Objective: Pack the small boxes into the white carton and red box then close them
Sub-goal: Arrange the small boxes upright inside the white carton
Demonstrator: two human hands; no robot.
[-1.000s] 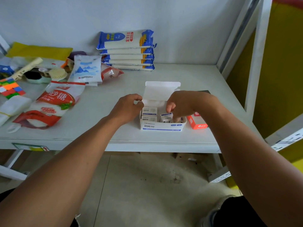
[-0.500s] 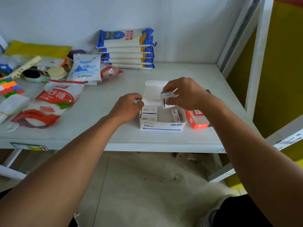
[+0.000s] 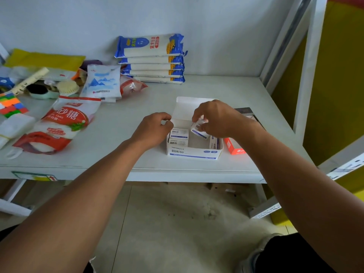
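The white carton [image 3: 194,153] stands open near the table's front edge, its lid flap up at the back. Two small white boxes [image 3: 178,137] lie flat against its left wall and one small box [image 3: 214,143] stands against its right wall. My right hand [image 3: 218,118] pinches another small white box [image 3: 198,128], tilted, just above the carton's middle. My left hand [image 3: 154,129] grips the carton's back left corner with curled fingers. The red box [image 3: 234,147] lies just right of the carton, mostly hidden behind my right forearm.
A sugar bag [image 3: 59,125], a white-and-blue pouch [image 3: 102,83], a stack of blue noodle packs [image 3: 151,60] and mixed clutter [image 3: 29,83] fill the table's left and back. A dark flat object [image 3: 246,112] lies behind my right wrist. A white shelf post [image 3: 307,66] rises at right.
My right hand lifted a small box out of the carton, then brought it back down, tilted, over the carton's middle. My left hand stayed on the carton's corner.
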